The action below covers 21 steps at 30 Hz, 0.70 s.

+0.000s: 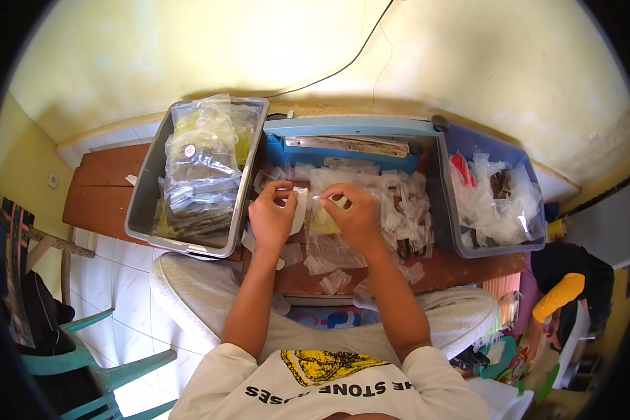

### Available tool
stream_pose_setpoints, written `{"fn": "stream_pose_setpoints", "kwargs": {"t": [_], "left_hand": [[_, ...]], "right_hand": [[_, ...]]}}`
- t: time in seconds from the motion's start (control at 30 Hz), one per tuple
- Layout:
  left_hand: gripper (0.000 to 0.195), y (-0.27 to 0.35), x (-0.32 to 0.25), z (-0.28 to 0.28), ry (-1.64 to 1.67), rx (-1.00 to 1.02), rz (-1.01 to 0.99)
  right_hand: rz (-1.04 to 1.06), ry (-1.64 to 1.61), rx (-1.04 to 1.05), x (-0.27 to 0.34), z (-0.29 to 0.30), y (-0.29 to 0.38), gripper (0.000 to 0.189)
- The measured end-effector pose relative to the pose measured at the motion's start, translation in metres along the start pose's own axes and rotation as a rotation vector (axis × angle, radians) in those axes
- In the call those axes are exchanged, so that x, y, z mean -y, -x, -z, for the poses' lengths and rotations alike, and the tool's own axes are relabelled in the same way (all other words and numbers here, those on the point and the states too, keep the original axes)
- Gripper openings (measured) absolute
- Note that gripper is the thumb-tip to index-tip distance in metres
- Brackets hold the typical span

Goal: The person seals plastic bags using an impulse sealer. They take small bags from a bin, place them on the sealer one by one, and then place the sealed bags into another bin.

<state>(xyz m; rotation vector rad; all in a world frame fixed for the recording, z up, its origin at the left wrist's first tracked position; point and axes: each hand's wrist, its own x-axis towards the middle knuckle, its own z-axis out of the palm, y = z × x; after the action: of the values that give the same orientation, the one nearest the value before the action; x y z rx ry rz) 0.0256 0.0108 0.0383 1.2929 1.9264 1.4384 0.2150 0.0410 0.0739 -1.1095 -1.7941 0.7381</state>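
A narrow white paper strip (pixel 300 212) is pinched between the thumb and fingers of my left hand (pixel 272 218). My right hand (pixel 354 212) is just beside it, with a tiny whitish piece (pixel 316 199) at the thumb and fingertip; it may be a sticker. Partly under my right hand lies a clear plastic bag (pixel 323 223) with something yellow in it. Many small clear plastic packets (pixel 407 194) are spread around it on the reddish-brown wooden bench (pixel 315 281). Black scissor-like handles (pixel 412 249) show among the packets.
A blue lever-arm device (pixel 346 127), likely a bag sealer, stands behind the packets. On the left is a grey bin (pixel 142 220) of filled clear bags; on the right, a blue-grey bin (pixel 496 249) of loose plastic. Another person (pixel 567 294) bends at the far right.
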Motion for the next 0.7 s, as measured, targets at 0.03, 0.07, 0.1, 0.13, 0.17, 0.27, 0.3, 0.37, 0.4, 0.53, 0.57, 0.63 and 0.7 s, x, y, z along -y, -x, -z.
{"fn": "stream_pose_setpoints", "kwargs": {"t": [0.03, 0.07, 0.1, 0.13, 0.17, 0.27, 0.3, 0.37, 0.4, 0.53, 0.57, 0.63, 0.7], "left_hand": [[0.022, 0.001, -0.001, -0.002, -0.075, -0.020, -0.056], [0.022, 0.001, 0.003, -0.005, -0.072, -0.016, -0.059], [0.023, 0.002, 0.006, -0.008, -0.073, -0.019, -0.111], [0.023, 0.003, 0.010, -0.010, -0.073, -0.022, -0.163], [0.023, 0.005, 0.013, -0.012, -0.072, -0.021, -0.163], [0.028, 0.012, 0.006, -0.020, -0.065, 0.060, -0.108], [0.028, 0.013, 0.003, -0.022, -0.149, -0.021, -0.260], [0.028, 0.019, -0.007, -0.025, -0.231, -0.096, -0.415], [0.028, 0.023, -0.018, -0.026, -0.283, -0.111, -0.478], [0.030, 0.040, -0.030, -0.035, -0.314, -0.044, -0.563], [0.030, 0.041, -0.026, -0.039, -0.314, -0.041, -0.566], [0.033, 0.042, -0.009, -0.048, -0.254, 0.185, -0.692], [0.034, 0.048, 0.001, -0.055, -0.260, 0.226, -0.703]], "right_hand": [[-0.001, 0.003, -0.004, -0.005, 0.006, -0.001, 0.011], [-0.028, 0.011, -0.003, -0.012, 0.011, -0.001, 0.009], [-0.055, 0.018, 0.002, -0.014, 0.017, -0.002, 0.008], [-0.055, 0.019, 0.002, -0.014, 0.023, -0.002, 0.008], [-0.085, 0.041, 0.015, -0.013, 0.030, -0.001, 0.009], [-0.104, 0.082, 0.022, -0.017, 0.043, 0.003, 0.010], [-0.089, 0.095, 0.023, -0.020, 0.046, 0.005, 0.009], [-0.081, 0.116, 0.016, -0.027, 0.048, 0.009, 0.010], [-0.069, 0.135, 0.015, -0.032, 0.048, 0.010, 0.010], [-0.083, 0.121, 0.019, -0.054, 0.045, 0.016, 0.011], [-0.116, 0.114, 0.044, -0.059, 0.044, 0.018, 0.011], [-0.147, 0.104, 0.073, -0.065, 0.039, 0.019, 0.011], [-0.154, 0.118, 0.064, -0.070, 0.037, 0.022, 0.010]]}}
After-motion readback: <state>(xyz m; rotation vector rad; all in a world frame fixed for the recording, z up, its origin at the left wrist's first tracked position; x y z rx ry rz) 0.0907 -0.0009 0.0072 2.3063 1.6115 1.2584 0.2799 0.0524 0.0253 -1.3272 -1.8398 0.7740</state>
